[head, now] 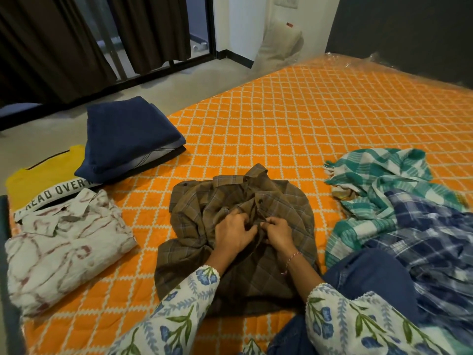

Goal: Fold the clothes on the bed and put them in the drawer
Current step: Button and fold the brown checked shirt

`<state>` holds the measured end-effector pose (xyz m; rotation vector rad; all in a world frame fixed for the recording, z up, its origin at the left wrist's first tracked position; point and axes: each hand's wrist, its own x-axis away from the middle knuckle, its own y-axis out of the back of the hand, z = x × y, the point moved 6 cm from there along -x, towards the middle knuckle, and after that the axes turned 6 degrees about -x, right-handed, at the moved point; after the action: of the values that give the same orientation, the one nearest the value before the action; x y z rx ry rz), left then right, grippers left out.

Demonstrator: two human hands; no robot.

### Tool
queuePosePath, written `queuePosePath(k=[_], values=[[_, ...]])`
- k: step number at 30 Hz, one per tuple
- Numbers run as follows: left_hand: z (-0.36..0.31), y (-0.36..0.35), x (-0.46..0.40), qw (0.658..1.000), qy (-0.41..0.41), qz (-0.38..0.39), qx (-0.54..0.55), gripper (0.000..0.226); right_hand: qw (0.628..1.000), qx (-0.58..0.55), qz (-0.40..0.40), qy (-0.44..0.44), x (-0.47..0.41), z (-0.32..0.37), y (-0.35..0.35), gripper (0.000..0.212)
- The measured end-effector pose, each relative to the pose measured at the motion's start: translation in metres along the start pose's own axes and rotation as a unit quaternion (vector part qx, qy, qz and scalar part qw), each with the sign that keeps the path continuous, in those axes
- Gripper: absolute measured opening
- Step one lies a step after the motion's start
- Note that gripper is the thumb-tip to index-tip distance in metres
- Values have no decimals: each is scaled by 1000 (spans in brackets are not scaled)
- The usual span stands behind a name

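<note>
Head view looks down on a brown checked shirt [238,234] lying rumpled, collar away from the person, in the middle of the near part of the bed [294,119], which is covered with an orange quilt crossed by a white lattice. Both hands meet at the shirt's front placket: the left hand [234,233] has its fingers curled into the cloth, and the right hand [277,233], with a thread band at its wrist, pinches the fabric edge right beside it, the two hands almost touching. Floral white-and-blue sleeves [179,319] cover both forearms. To the left of the shirt lies a folded white shirt with reddish marbling [64,249], and behind it a folded yellow T-shirt with a lettered band [43,180]. A stack of folded dark blue cloth [130,134] partly overlaps the yellow T-shirt at the bed's left edge. To the right, unfolded, lie a green-and-white checked cloth [378,180] and, nearer, a blue-and-white checked garment [435,239], beside the person's knee in blue jeans [371,275]. Brown curtains [64,42] hang beyond the floor at upper left.
</note>
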<state>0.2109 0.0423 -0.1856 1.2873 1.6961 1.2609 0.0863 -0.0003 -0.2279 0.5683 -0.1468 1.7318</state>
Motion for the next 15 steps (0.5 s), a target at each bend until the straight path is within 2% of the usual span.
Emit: queuePosePath(k=[2,4,6,8,11,13,15], values=[[1,-5,2,1000,12,11,21,26,1000,-20,23,-8,1,-2,0,24],[6,-6,1,996,44,-2,73,17,999,-32,13,2,2,-3,3,24],[15,-5,-2,986,83,-7,145,16,999,-41,2,10,3,-3,5,26],[16,-4,-4,982,87,5,166,16,998,-55,11,9,4,-2,6,26],[8,-4,-2,995,64,23,75,23,998,-58,0,28,5,3,12,22],[0,-3,-1,999,50,15,4,19,998,-45,-24,42,7,6,18,22],[-3,-2,-2,998,61,22,4,13,998,-35,-38,46,8,5,23,23]])
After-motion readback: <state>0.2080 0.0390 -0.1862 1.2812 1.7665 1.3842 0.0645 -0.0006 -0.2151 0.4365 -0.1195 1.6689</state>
